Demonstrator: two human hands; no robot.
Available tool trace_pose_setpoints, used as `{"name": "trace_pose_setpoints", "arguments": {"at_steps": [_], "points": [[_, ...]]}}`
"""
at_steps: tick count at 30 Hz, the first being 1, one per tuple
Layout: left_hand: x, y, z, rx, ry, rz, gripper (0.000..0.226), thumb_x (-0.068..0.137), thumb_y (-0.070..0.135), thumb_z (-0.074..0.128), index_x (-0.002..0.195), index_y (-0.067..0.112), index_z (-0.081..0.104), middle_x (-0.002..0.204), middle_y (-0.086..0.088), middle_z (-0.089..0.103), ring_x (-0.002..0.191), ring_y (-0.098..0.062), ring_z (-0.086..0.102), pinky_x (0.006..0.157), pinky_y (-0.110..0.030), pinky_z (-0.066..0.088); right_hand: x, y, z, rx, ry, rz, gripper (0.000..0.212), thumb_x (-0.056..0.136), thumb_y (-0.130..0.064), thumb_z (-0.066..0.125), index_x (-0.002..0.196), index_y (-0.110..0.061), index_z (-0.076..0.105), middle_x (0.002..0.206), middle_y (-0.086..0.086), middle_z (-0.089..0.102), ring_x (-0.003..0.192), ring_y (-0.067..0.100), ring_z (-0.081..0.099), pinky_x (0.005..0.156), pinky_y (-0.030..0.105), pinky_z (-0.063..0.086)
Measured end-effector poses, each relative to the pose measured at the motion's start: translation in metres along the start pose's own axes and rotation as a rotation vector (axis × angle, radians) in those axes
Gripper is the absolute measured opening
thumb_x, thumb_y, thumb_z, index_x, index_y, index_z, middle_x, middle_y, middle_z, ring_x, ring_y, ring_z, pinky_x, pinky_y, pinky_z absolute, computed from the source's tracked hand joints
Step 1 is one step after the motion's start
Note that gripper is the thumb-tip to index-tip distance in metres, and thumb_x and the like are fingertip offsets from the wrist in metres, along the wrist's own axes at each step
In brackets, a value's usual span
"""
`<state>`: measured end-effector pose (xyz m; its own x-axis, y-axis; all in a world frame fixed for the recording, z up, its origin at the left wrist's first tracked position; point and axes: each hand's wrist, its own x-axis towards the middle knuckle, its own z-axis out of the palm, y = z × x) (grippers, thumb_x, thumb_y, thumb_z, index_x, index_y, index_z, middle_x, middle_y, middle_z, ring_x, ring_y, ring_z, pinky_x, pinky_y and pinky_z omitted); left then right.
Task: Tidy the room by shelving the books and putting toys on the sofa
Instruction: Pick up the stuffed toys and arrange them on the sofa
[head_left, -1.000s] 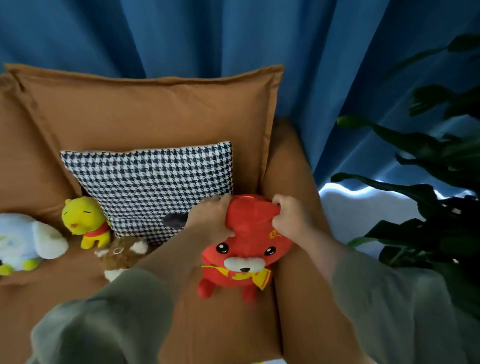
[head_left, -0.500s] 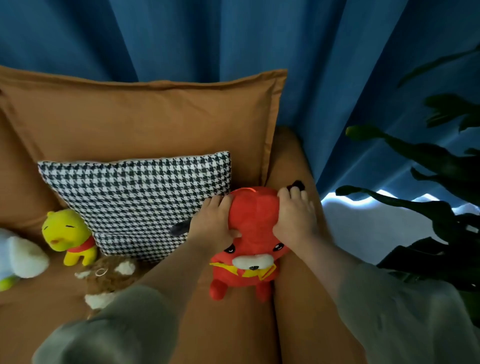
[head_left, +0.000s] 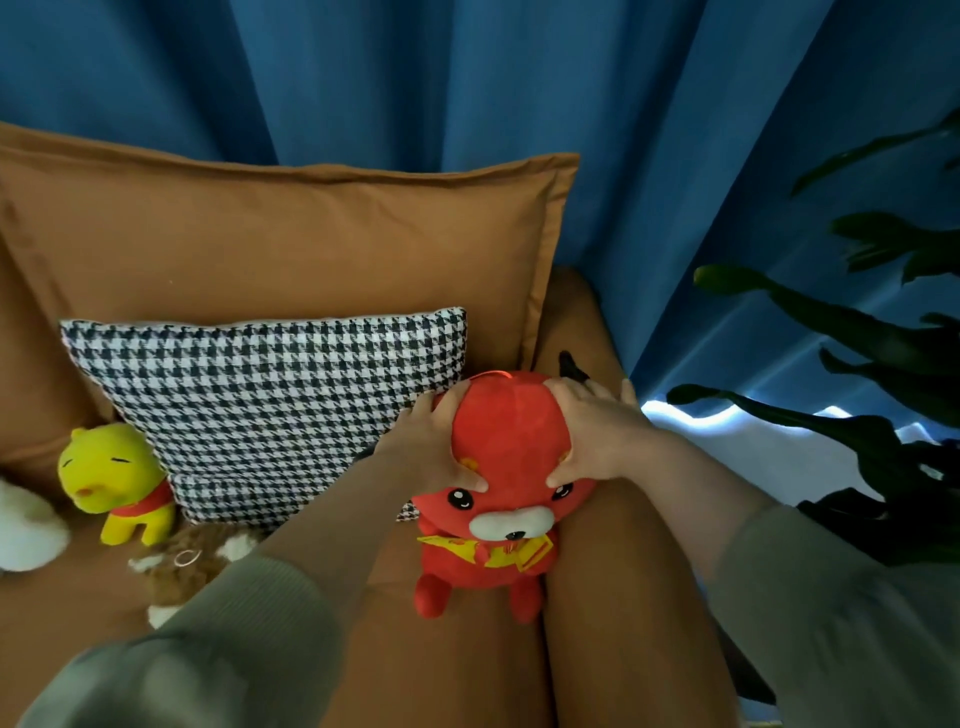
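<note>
Presently: red plush toy (head_left: 511, 447), lower centre on the sofa (head_left: 457, 675) seat, head clasped by left hand (head_left: 431, 447) and right hand (head_left: 597, 436), fingers curled round it. Step: seating the toy (seemingly near done); next, release and lift clear. Houndstooth cushion (head_left: 270, 410) crowds it frame-left, armrest (head_left: 623, 623) frame-right; open seat toward the bottom.

A home living room: brown sofa (head_left: 457, 670) with cushions at centre, blue curtains (head_left: 467, 78) behind, houseplant (head_left: 883, 364) at right.
</note>
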<state>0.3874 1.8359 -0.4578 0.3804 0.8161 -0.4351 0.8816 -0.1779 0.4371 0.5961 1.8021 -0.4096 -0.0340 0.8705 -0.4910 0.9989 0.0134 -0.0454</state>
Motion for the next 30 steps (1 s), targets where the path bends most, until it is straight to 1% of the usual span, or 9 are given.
{"name": "trace_pose_setpoints", "arguments": {"at_steps": [4,9,13,16,18,20,23,26,30], "points": [[-0.005,-0.011,0.019,-0.268,0.137,-0.084,0.120,0.056,0.056,0.083,0.146,0.042,0.005,0.142,-0.007,0.031,0.129,-0.030,0.038,0.100,-0.050,0.044,0.000,0.009,0.014,0.159,0.055,0.249,0.113,0.055,-0.071,0.074,0.144,-0.031,0.017,0.142,0.004,0.044,0.134,0.030,0.034,0.112,0.048,0.022],[-0.012,-0.030,0.046,-0.553,0.283,-0.073,0.111,0.060,0.063,0.076,0.147,0.033,0.015,0.140,-0.002,0.036,0.129,-0.023,0.040,0.102,-0.048,0.043,-0.014,0.019,0.031,0.665,-0.025,0.508,0.090,0.071,-0.054,0.075,0.142,-0.016,0.036,0.143,0.009,0.043,0.131,0.028,0.041,0.103,0.035,0.035],[-0.013,-0.032,0.050,-0.588,0.319,-0.071,0.110,0.059,0.065,0.075,0.147,0.030,0.017,0.142,-0.002,0.036,0.130,-0.024,0.040,0.102,-0.050,0.043,-0.029,0.012,0.059,0.657,0.544,0.866,0.044,0.079,-0.014,0.063,0.120,-0.007,0.048,0.131,0.015,0.041,0.123,0.033,0.037,0.098,0.043,0.034],[-0.014,-0.033,0.046,-0.719,0.274,0.000,0.108,0.057,0.071,0.072,0.143,0.028,0.024,0.138,0.002,0.041,0.126,-0.018,0.045,0.099,-0.042,0.047,-0.038,0.000,0.076,0.711,0.844,0.778,0.041,0.068,0.003,0.059,0.107,-0.007,0.052,0.123,0.016,0.047,0.117,0.036,0.040,0.097,0.044,0.034],[-0.019,-0.029,0.039,-0.886,0.184,0.059,0.074,0.077,0.048,0.070,0.137,0.026,0.032,0.127,0.006,0.049,0.115,-0.010,0.053,0.087,-0.025,0.052,-0.036,-0.002,0.077,0.727,0.956,0.629,0.051,0.066,0.007,0.060,0.116,-0.005,0.052,0.127,0.017,0.051,0.123,0.035,0.041,0.103,0.044,0.031],[-0.024,-0.030,0.030,-0.964,0.123,0.076,0.047,0.091,0.025,0.059,0.133,0.026,0.037,0.116,0.011,0.053,0.104,-0.005,0.055,0.076,-0.013,0.050,-0.029,0.000,0.072,0.658,0.921,0.496,0.064,0.068,0.009,0.059,0.130,-0.006,0.048,0.137,0.015,0.048,0.130,0.032,0.038,0.109,0.042,0.025],[-0.023,-0.043,0.019,-0.955,0.216,-0.014,0.013,0.096,0.020,0.053,0.109,0.022,0.056,0.096,0.003,0.058,0.089,-0.018,0.056,0.071,-0.025,0.044,-0.017,0.008,0.073,0.582,0.714,0.402,0.066,0.076,0.003,0.055,0.139,-0.014,0.044,0.134,0.014,0.051,0.126,0.035,0.041,0.109,0.042,0.030],[-0.028,-0.051,0.007,-0.968,0.183,-0.108,0.009,0.097,0.021,0.053,0.092,0.016,0.059,0.074,-0.005,0.051,0.064,-0.020,0.047,0.057,-0.029,0.036,-0.010,0.011,0.078,0.642,0.592,0.414,0.069,0.078,-0.002,0.054,0.142,-0.018,0.038,0.125,0.020,0.056,0.116,0.039,0.049,0.101,0.048,0.041],[-0.030,-0.073,0.010,-0.141,0.432,0.089,0.017,0.081,0.009,0.070,0.077,0.018,0.056,0.066,0.001,0.055,0.058,-0.020,0.056,0.048,-0.021,0.035,-0.008,0.007,0.084,0.773,0.521,0.457,0.071,0.080,-0.004,0.052,0.145,-0.023,0.031,0.121,0.022,0.055,0.112,0.040,0.051,0.098,0.050,0.043]]}}
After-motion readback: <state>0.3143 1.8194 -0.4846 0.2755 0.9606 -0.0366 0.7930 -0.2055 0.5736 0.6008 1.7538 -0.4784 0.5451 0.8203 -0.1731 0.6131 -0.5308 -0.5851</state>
